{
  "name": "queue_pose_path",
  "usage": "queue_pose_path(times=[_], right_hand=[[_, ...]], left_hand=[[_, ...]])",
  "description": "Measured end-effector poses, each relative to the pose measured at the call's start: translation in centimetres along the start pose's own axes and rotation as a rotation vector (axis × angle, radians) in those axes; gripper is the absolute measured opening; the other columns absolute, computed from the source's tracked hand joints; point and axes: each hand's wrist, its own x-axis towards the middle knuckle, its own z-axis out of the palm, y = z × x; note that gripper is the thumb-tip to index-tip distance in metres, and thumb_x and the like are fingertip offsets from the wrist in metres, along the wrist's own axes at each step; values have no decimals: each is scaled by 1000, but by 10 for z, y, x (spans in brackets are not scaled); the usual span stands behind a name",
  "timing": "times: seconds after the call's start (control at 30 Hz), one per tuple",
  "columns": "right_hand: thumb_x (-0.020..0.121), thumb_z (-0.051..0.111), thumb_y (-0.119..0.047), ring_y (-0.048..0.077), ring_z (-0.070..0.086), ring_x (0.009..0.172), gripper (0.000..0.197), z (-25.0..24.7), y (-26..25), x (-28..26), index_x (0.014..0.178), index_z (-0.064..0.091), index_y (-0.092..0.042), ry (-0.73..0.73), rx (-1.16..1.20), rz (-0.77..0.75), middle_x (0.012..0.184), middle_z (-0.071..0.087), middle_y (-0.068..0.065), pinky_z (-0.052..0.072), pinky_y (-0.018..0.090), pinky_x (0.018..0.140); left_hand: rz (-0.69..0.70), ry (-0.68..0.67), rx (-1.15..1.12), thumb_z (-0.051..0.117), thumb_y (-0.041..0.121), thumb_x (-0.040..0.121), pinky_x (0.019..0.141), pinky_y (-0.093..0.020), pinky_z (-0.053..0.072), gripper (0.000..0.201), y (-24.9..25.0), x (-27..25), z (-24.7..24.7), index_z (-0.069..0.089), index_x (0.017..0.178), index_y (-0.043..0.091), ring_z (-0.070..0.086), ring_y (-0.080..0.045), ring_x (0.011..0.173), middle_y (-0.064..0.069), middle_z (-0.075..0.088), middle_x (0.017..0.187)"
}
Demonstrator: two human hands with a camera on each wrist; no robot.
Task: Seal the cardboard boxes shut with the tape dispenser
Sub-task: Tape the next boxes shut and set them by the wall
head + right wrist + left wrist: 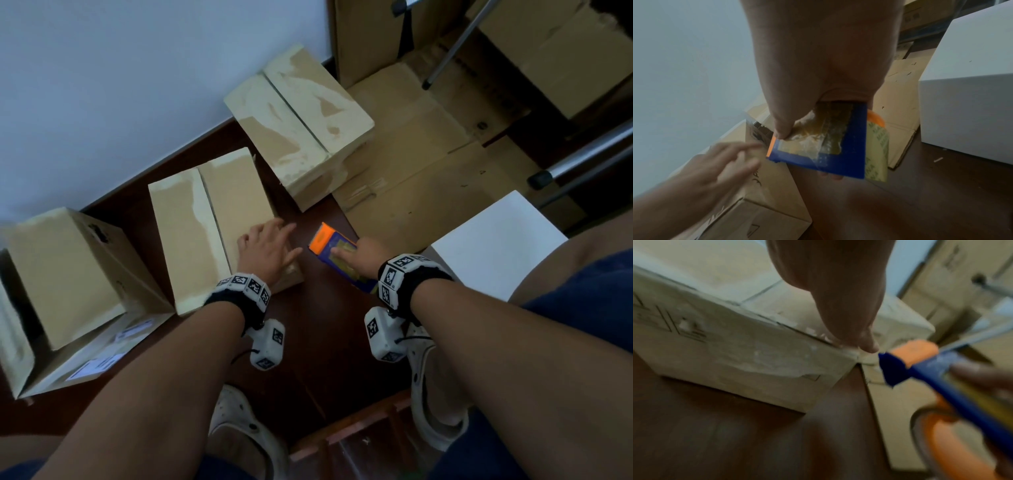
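My right hand grips a blue and orange tape dispenser, thumb on its top face, just above the dark floor to the right of the middle cardboard box. A strip of tape hangs from the roll. My left hand lies flat with spread fingers on the near right corner of that box, whose flaps are closed. In the left wrist view its fingertip touches the box corner beside the dispenser. A second closed box stands farther back. A third box at the left has a flap raised.
Flattened cardboard covers the floor at the right. A white box stands near my right knee. Metal stand legs cross the upper right. A white wall runs behind the boxes. My shoes rest on dark wooden floor.
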Motion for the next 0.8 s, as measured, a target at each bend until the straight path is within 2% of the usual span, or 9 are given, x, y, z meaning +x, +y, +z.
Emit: queue_pose_path(times=[0.1, 0.17, 0.27, 0.37, 0.43, 0.53, 0.63, 0.73, 0.8], right_hand=[[91, 44, -61, 27, 50, 78, 55, 5, -4, 2, 84, 48, -7, 1, -20, -5, 83, 51, 11, 37, 33, 67], [91, 45, -61, 27, 49, 73, 56, 6, -8, 3, 70, 44, -9, 0, -17, -15, 71, 47, 8, 36, 33, 65], [92, 46, -59, 25, 46, 64, 55, 2, -14, 2, 62, 37, -13, 13, -2, -32, 63, 41, 6, 35, 33, 61], [90, 47, -60, 24, 45, 58, 56, -1, -23, 6, 60, 34, -15, 76, 26, -54, 62, 40, 6, 33, 31, 53], [90, 49, -59, 27, 47, 60, 55, -1, -32, 6, 60, 35, -15, 128, 74, -50, 63, 41, 7, 36, 32, 56], [92, 47, -55, 21, 39, 52, 54, -4, -43, -3, 60, 35, -13, 184, 67, -44, 62, 39, 6, 30, 30, 47], [95, 45, -52, 19, 37, 51, 54, -7, -47, -14, 61, 36, -11, 189, 73, -25, 62, 39, 7, 25, 28, 44], [95, 43, -53, 20, 39, 51, 55, -7, -43, -20, 62, 38, -10, 194, 61, -31, 61, 41, 8, 27, 28, 44], [96, 41, -54, 19, 39, 51, 55, -6, -39, -24, 62, 39, -11, 199, 58, -43, 60, 42, 7, 27, 28, 45]], left_hand=[[-230, -88, -139, 38, 72, 85, 113, -58, 9, 92, -4, 8, 2, -1, 154, 25, 1, -29, 148, -7, -8, 161], [-339, -184, -158, 44, 70, 84, 113, -62, 6, 103, -2, 10, 3, -12, 152, 19, -12, -27, 147, -10, -20, 159], [-322, -271, -119, 54, 61, 84, 112, -64, 10, 106, -5, -4, 2, -15, 151, 19, -15, -25, 147, -9, -23, 158], [-211, -360, -32, 61, 55, 82, 112, -64, 16, 110, -28, -33, 2, -18, 150, 20, -13, -24, 147, -7, -27, 157], [-82, -407, 46, 66, 50, 81, 113, -60, 20, 115, -54, -55, -2, -21, 149, 22, -9, -25, 148, -6, -26, 157], [145, -502, 127, 71, 26, 81, 115, -53, 22, 117, -95, -81, -13, -26, 146, 34, -5, -22, 148, 4, -27, 157], [270, -535, 159, 67, 9, 82, 114, -50, 25, 107, -112, -90, -26, -9, 149, 41, 5, -18, 148, 11, -9, 159], [243, -360, 112, 71, 20, 80, 111, -42, 32, 91, -94, -79, -34, 14, 150, 33, 31, -20, 139, 3, 21, 154], [87, -318, 59, 69, 39, 83, 115, -45, 24, 93, -71, -68, -31, 8, 152, 24, 24, -23, 143, -2, 12, 159]])
